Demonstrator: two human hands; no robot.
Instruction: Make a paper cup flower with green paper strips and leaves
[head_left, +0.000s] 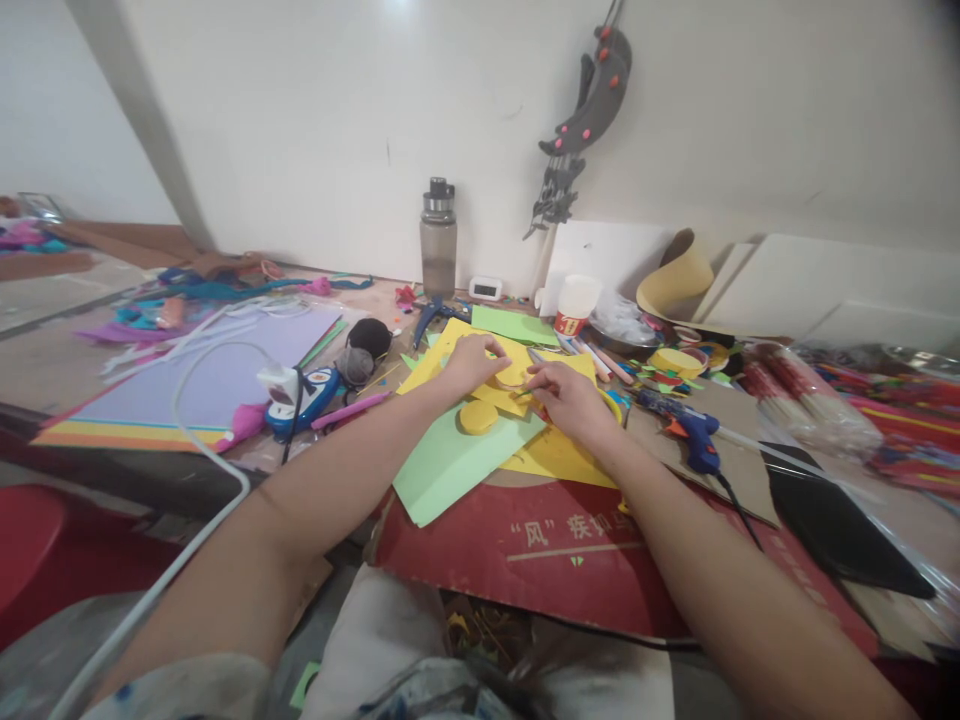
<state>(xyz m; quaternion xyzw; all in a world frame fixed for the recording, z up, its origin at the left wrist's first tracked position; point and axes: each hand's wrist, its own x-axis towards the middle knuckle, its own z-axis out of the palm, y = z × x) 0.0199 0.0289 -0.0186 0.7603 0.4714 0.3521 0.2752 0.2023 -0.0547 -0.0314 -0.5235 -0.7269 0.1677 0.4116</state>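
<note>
Cluttered worktable, both hands (474, 364) bent inward.

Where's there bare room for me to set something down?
Your best bet is the front of the red cardboard, between the pale green sheet and your right forearm; only tiny green scraps lie there. The lilac sheet also looks open left of the white cable. It's crowded around both hands and the glue gun.

Yellow sheets (581, 460), pale green sheet (457, 462), white-lettered red cardboard (480, 545), blue glue gun (701, 440)
</note>
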